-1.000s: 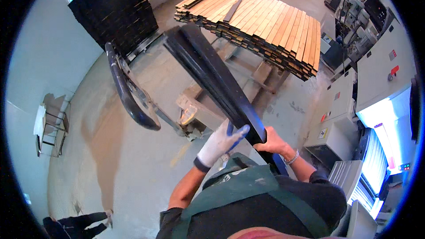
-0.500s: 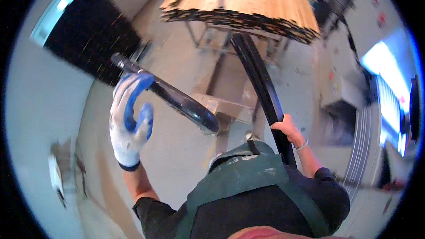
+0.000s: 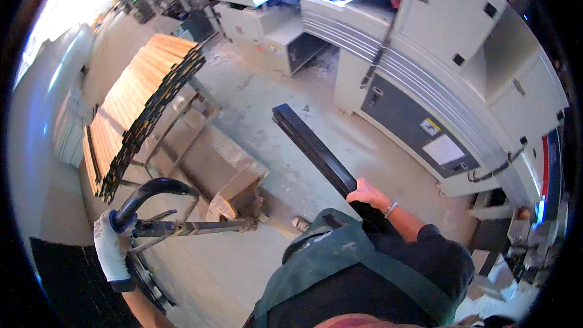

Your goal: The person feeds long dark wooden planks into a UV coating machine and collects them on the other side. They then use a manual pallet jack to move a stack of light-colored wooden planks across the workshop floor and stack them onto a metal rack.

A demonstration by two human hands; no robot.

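Note:
My left hand [image 3: 112,244], in a white and blue glove, is closed around one end of the looped black handle [image 3: 159,186] of a pallet jack at the lower left. The fingertips are partly hidden by the back of the glove. My bare right hand [image 3: 368,195], with a bracelet at the wrist, grips a bundle of long black strips [image 3: 313,149]. The strips slant away from my body to the far left, and their near end is hidden beside my apron [image 3: 322,267].
A stack of wooden boards [image 3: 136,94] with black edges rests on a metal frame behind the pallet jack. A long light-grey machine [image 3: 401,115] with doors runs along the right. A black stack [image 3: 67,279] stands at the lower left. My shoe [image 3: 300,223] shows on the floor.
My view has swung to the right, bringing the machine into the middle. My left hand, earlier open beside the pallet jack handle, has closed on it. The right hand still holds the strips.

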